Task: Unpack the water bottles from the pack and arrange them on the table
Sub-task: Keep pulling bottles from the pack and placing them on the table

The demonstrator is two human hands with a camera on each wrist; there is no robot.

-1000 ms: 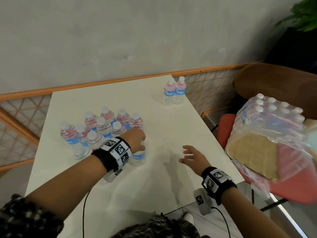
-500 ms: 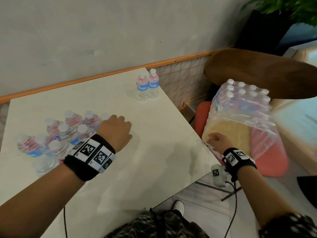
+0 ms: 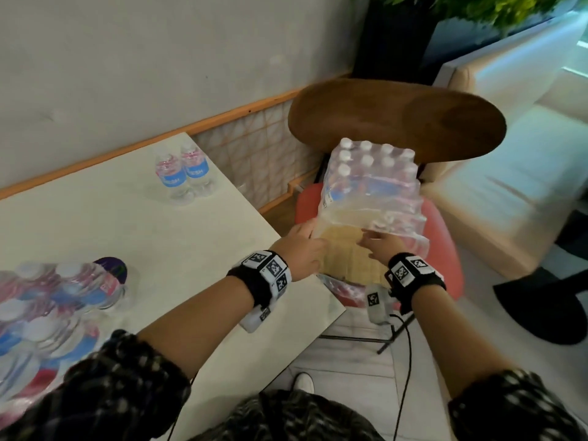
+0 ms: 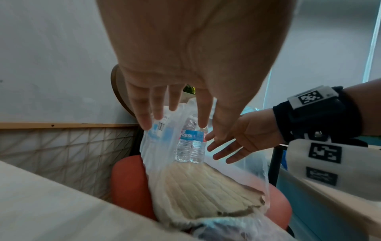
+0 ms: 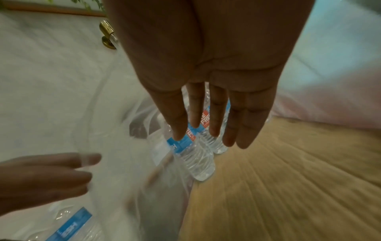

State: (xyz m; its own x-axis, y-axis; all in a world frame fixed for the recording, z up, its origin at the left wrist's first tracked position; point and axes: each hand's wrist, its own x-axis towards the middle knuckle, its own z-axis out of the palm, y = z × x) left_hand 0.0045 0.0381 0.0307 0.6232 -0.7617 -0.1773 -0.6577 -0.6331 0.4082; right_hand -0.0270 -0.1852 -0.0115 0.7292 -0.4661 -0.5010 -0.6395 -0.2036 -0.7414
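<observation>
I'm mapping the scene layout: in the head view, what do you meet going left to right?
Cluster of water bottles on the white table → two standing water bottles → left hand → right hand → white sofa.

**Cam setup – 3 views**

Head cam: high, looks fwd and down over table [image 3: 178, 237] edge toward pack [image 3: 370, 198] on red chair [image 3: 445, 249]; wide, mid-range. L wrist cam: under left hand [image 4: 193, 53], faces along fingers, close on pack. R wrist cam: same along right hand [image 5: 210, 65], v. close. All three share pack opening and both hands.
</observation>
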